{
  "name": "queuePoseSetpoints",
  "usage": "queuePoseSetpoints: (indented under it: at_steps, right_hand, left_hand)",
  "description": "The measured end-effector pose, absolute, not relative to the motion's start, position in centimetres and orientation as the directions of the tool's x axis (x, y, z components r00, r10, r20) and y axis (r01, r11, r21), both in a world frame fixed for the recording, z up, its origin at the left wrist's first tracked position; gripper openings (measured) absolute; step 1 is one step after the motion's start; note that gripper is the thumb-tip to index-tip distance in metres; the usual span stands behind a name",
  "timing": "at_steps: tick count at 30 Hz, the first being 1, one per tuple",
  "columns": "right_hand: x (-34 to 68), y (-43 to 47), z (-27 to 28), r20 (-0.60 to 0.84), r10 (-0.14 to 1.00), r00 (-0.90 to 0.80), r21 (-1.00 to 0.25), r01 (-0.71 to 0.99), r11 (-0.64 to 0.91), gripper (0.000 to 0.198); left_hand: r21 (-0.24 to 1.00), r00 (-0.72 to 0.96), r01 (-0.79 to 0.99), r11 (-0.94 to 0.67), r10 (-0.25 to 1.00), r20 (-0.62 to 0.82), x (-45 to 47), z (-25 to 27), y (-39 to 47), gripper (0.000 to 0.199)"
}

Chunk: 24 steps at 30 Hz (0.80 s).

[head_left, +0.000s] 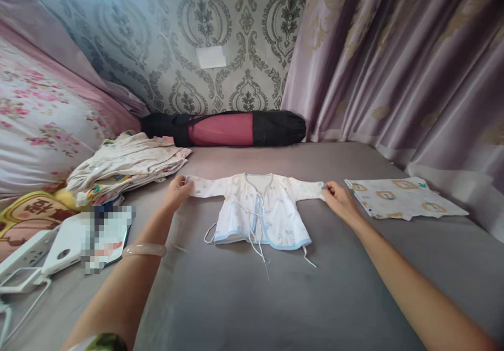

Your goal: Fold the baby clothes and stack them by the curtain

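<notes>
Looking in from my remote seat, I see a small white wrap shirt (238, 209) lying mid-scene on the grey sheet (220, 303), neckline far, blue-edged hem near. The left hand (180, 189) pinches one cuff and the right hand (337, 198) pinches the other — a grip that, I judge, keeps both sleeves straight and the body flat. The ties hang loose toward the near side. A folded printed cloth (405, 199) lies on the right and a pile of clothes (129, 164) on the left, which leaves the shirt room between them. The only container I make out is the long black-and-red bag (222, 129) at the far wall — its shape suggests something rolled inside, but I cannot tell what.
</notes>
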State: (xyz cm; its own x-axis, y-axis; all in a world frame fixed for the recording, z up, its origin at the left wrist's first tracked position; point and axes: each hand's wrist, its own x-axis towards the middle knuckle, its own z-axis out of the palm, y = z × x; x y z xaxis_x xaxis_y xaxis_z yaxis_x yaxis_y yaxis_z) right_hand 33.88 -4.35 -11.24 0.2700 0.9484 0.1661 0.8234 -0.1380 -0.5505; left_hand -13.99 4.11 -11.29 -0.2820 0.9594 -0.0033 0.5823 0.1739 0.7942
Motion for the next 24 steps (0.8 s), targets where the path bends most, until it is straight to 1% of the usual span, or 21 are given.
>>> queuePoseSetpoints:
  at_steps: [2,3,5,7,9,11,13,16,18,21,24]
  right_hand:
    - [34.9,-2.9,-11.3,0.168,0.903,0.394,-0.575,0.783,-0.235,0.029]
    - [35.3,-2.2,-11.5,0.174,0.880,0.441,-0.569,0.775,-0.276,0.031]
    - [35.9,-1.3,-12.1,0.199,0.847,0.493,-0.530,0.781,-0.331,0.034]
    - [36.2,-0.8,-12.6,0.217,0.842,0.494,-0.474,0.808,-0.351,0.039]
    - [36.3,-0.7,-12.9,0.202,0.857,0.474,-0.412,0.835,-0.365,0.043]
    - [36.4,-0.9,-13.0,0.160,0.872,0.462,-0.350,0.853,-0.388,0.046]
    - [36.4,-1.1,-12.9,0.129,0.880,0.457,-0.293,0.865,-0.407,0.044]
    - [36.4,-1.2,-13.2,0.142,0.884,0.446,-0.227,0.883,-0.410,0.039]
    - [36.5,-1.1,-13.5,0.163,0.884,0.439,-0.200,0.892,-0.406,0.037]
    - [36.6,-1.0,-14.1,0.195,0.868,0.457,-0.221,0.882,-0.416,0.038]
    - [37.0,-1.0,-13.9,0.230,0.847,0.480,-0.343,0.854,-0.391,0.041]
  left_hand:
    - [0.807,-0.323,0.559,0.188,0.946,0.004,-13.5,-11.3,4.7,0.021]
    - [0.791,-0.339,0.581,0.191,0.941,0.022,-13.3,-11.4,5.0,0.022]
    - [0.714,-0.351,0.678,0.175,0.931,0.105,-13.2,-11.6,5.5,0.023]
    - [0.617,-0.335,0.772,0.153,0.923,0.191,-13.3,-12.0,5.9,0.024]
    - [0.536,-0.318,0.830,0.151,0.919,0.233,-13.4,-12.3,6.1,0.025]
    - [0.479,-0.305,0.862,0.164,0.924,0.232,-13.7,-12.8,6.1,0.026]
    - [0.423,-0.286,0.890,0.169,0.930,0.230,-14.1,-13.4,6.1,0.028]
    - [0.340,-0.217,0.933,0.123,0.942,0.256,-14.7,-14.4,6.2,0.030]
    - [0.312,-0.179,0.946,0.090,0.946,0.269,-15.0,-15.0,6.3,0.030]
    - [0.328,-0.170,0.942,0.076,0.948,0.269,-15.2,-15.4,6.8,0.027]
    - [0.388,-0.204,0.916,0.096,0.947,0.247,-15.3,-15.3,7.1,0.024]
